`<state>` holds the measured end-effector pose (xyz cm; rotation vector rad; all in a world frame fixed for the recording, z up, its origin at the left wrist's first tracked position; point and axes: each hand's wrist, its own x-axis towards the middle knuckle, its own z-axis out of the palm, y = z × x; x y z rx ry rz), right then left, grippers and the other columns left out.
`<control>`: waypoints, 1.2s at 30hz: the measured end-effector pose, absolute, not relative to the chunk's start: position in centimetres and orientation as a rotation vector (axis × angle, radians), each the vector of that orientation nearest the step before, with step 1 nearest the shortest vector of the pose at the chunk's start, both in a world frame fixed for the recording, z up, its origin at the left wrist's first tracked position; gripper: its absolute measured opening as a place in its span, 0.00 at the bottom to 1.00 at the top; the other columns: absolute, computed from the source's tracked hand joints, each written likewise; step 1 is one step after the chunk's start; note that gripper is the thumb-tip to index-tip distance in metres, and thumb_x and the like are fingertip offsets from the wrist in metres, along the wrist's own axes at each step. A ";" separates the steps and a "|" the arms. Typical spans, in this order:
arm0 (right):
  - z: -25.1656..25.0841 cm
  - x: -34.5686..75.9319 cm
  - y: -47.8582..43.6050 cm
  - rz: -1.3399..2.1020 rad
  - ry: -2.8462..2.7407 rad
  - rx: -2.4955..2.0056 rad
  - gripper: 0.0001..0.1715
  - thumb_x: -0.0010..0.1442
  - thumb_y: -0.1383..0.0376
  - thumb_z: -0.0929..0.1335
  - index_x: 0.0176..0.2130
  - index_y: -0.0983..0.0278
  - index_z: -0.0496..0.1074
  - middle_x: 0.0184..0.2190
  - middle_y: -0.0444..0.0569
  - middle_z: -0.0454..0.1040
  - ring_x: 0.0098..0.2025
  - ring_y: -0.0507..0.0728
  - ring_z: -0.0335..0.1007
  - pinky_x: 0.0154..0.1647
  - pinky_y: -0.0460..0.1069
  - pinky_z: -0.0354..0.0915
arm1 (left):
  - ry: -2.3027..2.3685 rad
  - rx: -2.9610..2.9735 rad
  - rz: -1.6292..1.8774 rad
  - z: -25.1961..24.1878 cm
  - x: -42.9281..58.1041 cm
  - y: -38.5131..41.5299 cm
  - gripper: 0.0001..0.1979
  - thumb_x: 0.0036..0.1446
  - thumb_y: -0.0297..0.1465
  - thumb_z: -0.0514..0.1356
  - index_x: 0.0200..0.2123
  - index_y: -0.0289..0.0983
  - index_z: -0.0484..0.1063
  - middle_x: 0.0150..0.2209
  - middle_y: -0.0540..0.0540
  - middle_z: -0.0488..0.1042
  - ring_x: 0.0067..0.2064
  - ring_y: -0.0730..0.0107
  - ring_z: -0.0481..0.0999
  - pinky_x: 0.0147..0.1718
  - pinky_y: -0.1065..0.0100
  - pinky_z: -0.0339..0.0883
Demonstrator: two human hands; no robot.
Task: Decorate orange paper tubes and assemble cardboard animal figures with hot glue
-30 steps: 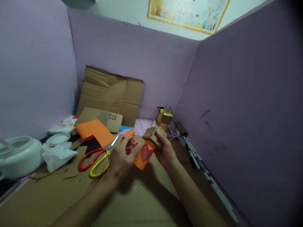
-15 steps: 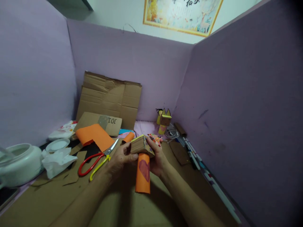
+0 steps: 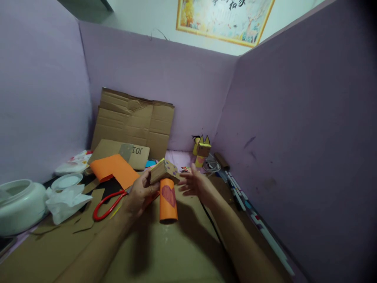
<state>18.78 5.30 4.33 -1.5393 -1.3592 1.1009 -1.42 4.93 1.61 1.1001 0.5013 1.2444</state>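
Note:
A cardboard figure has a small box head (image 3: 163,171) with drawn markings and an orange paper tube body (image 3: 168,204) bearing a dark red heart. My left hand (image 3: 140,195) is closed on the left side of the box head, holding the figure tilted above the cardboard-covered table. Just right of the head, my right hand (image 3: 198,184) is open with fingers apart, nothing held in it. Partly behind my left hand and forearm lie scissors (image 3: 106,206) with red and yellow handles.
Orange paper (image 3: 113,167) and a cardboard piece (image 3: 129,153) lie back left, near a white pot (image 3: 23,204) and crumpled tissue (image 3: 67,200). Another box-headed figure (image 3: 203,150) stands at the back right by a coiled cable (image 3: 211,166). Markers (image 3: 235,192) line the right wall.
My right hand has let go of the box head and opened to its right. My left hand has moved the figure slightly left and up, tilting it.

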 end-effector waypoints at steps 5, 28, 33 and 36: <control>2.9 23.2 8.4 0.616 -1.327 -1.917 0.26 0.54 0.46 0.67 0.33 0.67 0.75 0.38 0.63 0.78 0.48 0.69 0.72 0.35 0.51 0.65 | 0.529 1.109 1.374 2.6 -2.4 5.4 0.28 0.40 0.27 0.70 0.48 0.34 0.70 0.44 0.42 0.76 0.44 0.58 0.75 0.45 0.64 0.68; 4.2 21.3 5.9 1.273 -0.941 -0.967 0.16 0.39 0.67 0.76 0.29 0.65 0.69 0.20 0.37 0.67 0.18 0.45 0.61 0.22 0.42 0.71 | 0.482 1.078 1.439 3.8 -3.6 5.5 0.32 0.31 0.19 0.63 0.47 0.36 0.71 0.46 0.42 0.76 0.50 0.53 0.73 0.44 0.63 0.69; 4.0 19.8 2.9 1.077 -1.086 -0.780 0.19 0.50 0.52 0.73 0.27 0.64 0.67 0.17 0.38 0.64 0.15 0.46 0.57 0.14 0.43 0.63 | 0.537 1.114 1.520 3.5 -4.0 6.0 0.30 0.33 0.18 0.62 0.46 0.36 0.70 0.47 0.43 0.76 0.51 0.53 0.72 0.44 0.64 0.69; 3.1 19.5 1.2 0.885 -1.291 -0.895 0.17 0.51 0.53 0.72 0.30 0.65 0.69 0.19 0.42 0.69 0.16 0.49 0.60 0.13 0.43 0.60 | 0.556 1.140 1.534 3.4 -4.1 6.1 0.30 0.35 0.19 0.63 0.47 0.36 0.68 0.48 0.42 0.75 0.51 0.53 0.72 0.44 0.62 0.69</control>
